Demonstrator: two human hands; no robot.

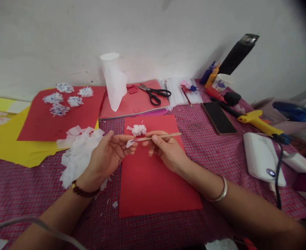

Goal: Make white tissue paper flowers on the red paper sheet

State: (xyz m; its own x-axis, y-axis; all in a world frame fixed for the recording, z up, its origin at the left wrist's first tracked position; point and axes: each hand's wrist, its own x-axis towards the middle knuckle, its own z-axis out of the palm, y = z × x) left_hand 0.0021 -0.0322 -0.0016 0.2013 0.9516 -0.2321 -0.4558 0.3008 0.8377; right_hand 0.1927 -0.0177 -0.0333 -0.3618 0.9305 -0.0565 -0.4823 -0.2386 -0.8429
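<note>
My right hand (166,147) pinches a thin wooden stick (166,136), held nearly level above the red sheet (158,180). At the stick's left end, a small piece of white tissue paper (129,143) with a bluish-purple mark lies at the fingertips of my left hand (110,152). The left fingers are curled around this piece, and the thumb points up. Just beyond the hands, a fluffy white paper ball (138,130) sits on the red sheet. Left of the sheet spreads a heap of cut white tissue pieces (76,158), partly behind my left hand.
Several white paper balls with blue specks (64,87) lie on another red sheet (87,114) over yellow paper (17,149). Toward the wall are a white paper roll (113,81) and scissors (154,93). At right lie a phone (218,118), yellow glue gun (257,121) and white power bank (262,158).
</note>
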